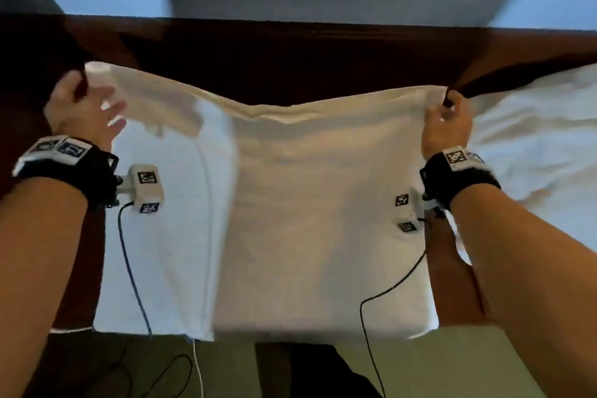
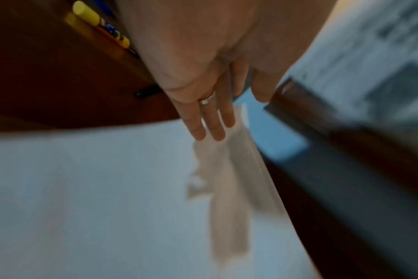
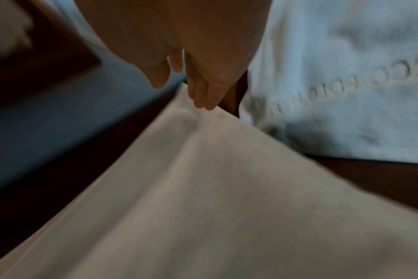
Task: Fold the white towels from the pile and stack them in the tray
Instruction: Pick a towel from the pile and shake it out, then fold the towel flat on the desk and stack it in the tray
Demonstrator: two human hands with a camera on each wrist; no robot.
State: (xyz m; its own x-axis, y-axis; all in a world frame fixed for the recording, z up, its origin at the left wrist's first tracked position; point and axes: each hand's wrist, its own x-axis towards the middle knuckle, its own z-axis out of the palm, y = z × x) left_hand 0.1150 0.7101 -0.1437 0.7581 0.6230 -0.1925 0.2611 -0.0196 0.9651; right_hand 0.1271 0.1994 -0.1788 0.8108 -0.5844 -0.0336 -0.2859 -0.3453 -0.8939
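- White towel (image 1: 307, 191): one sheet, raised by its far edge over the dark wooden table (image 1: 290, 58); the body hangs toward the person and past the table's near edge.
- Right hand (image 1: 447, 126): pinches the towel's far right corner, fingers bunched on the hem; the right wrist view shows the cloth running taut from the fingertips (image 3: 203, 102).
- Left hand (image 1: 80, 110): at the far left corner, thumb set against the hem, remaining fingers (image 2: 210, 124) straight and spread. Whether the grasp is firm cannot be told; the pictures are blurred.
- Pile of towels (image 1: 533, 139): rumpled, on the table just right of the right hand.
- Tray: not in view.
- Pen (image 2: 100, 24): yellow, on the wood by the left hand.
- Risk, judged: the left corner seems loosely kept; should it slip, the edge would sag and the fold land crooked.
- Risk, judged: the hanging part could drag the sheet off the table, or catch the wrist cables (image 1: 129, 255).
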